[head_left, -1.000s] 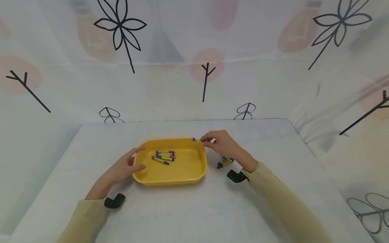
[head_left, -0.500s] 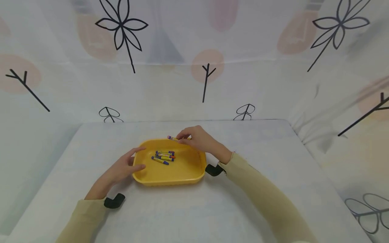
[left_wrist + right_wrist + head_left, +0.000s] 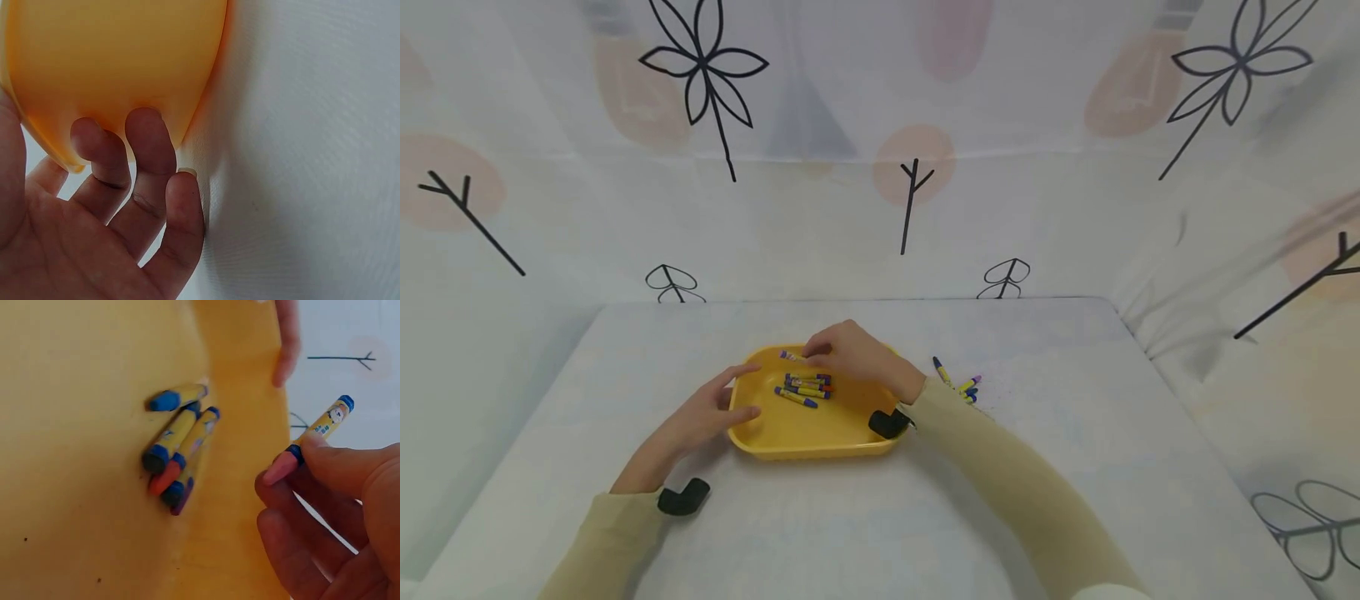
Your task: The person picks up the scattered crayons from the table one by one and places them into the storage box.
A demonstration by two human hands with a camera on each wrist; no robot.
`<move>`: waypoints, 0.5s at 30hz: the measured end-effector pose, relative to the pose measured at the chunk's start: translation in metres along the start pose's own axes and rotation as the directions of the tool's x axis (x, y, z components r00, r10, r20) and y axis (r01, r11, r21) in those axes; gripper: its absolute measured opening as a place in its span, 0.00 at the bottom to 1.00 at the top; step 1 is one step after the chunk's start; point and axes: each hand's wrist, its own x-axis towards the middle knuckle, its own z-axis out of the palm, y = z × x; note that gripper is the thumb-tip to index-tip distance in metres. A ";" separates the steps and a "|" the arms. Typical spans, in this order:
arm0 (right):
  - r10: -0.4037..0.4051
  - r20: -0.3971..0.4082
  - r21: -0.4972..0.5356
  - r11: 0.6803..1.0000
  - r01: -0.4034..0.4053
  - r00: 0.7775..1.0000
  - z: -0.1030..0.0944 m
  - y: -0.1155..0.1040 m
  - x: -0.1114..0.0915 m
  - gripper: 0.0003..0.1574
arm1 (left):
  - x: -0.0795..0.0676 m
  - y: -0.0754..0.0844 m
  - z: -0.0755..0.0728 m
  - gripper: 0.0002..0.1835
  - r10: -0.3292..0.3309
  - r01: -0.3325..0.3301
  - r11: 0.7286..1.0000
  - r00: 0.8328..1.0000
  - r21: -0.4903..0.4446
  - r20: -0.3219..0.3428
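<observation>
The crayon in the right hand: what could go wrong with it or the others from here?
The pink-tipped crayon could slip, being only pinched in the right hand. If dropped onto the bunched crayons in the yellow tray, it might knock them apart. The loose crayons on the table show beside the right sleeve, which might brush them.

Tray (image 3: 820, 433) on table (image 3: 820, 533) mid-frame, crayon cluster (image 3: 796, 397) inside, loose crayons (image 3: 942, 370) on table right of tray, left hand (image 3: 703, 408) at tray's left end, right hand (image 3: 859, 356) over tray's upper part
</observation>
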 end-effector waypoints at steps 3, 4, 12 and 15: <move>0.016 0.017 -0.017 1.000 -0.016 1.000 0.004 0.003 0.004 0.13 | 0.000 -0.001 0.000 0.41 0.001 -0.001 1.000 1.000 -0.001 -0.001; 0.020 0.024 -0.022 1.000 -0.019 1.000 0.005 0.004 0.005 0.13 | 0.000 -0.001 -0.001 0.41 0.002 -0.002 1.000 1.000 -0.002 -0.002; 0.033 0.092 -0.145 0.989 -0.019 0.995 0.014 0.009 0.008 0.09 | 0.000 -0.004 -0.002 0.40 0.032 -0.032 0.999 0.999 -0.007 -0.004; 0.057 0.091 -0.208 0.978 -0.037 0.994 0.016 0.008 0.007 0.10 | 0.000 -0.004 -0.002 0.39 0.042 -0.042 0.999 0.999 -0.010 0.001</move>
